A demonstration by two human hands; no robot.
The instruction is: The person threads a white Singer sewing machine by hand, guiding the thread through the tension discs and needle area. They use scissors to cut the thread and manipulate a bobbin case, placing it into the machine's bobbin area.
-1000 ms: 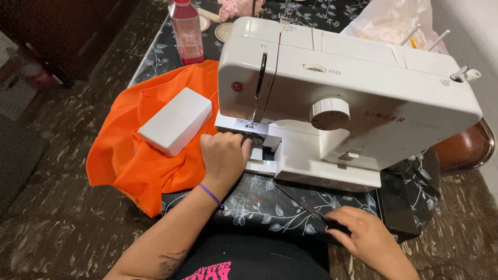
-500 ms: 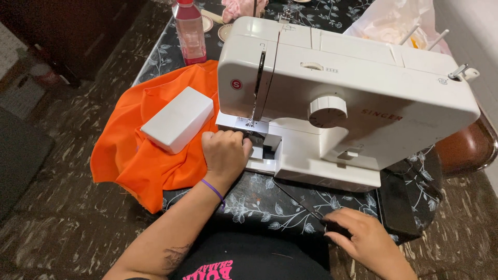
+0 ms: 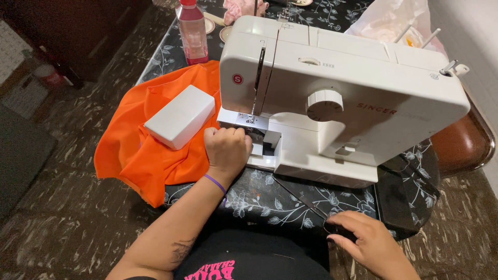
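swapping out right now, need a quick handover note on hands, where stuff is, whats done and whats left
Left hand: closed in a loose fist at the needle plate of the white sewing machine, beside the open bobbin area; what it grips is hidden.
Right hand: on the near table edge, fingers over a small dark object, too hidden to name.
Orange fabric lies bunched left of the machine, with the white box-shaped cover on top of it.
Done: cover is off the machine.
Left: fabric is not under the needle; nothing sewn yet.
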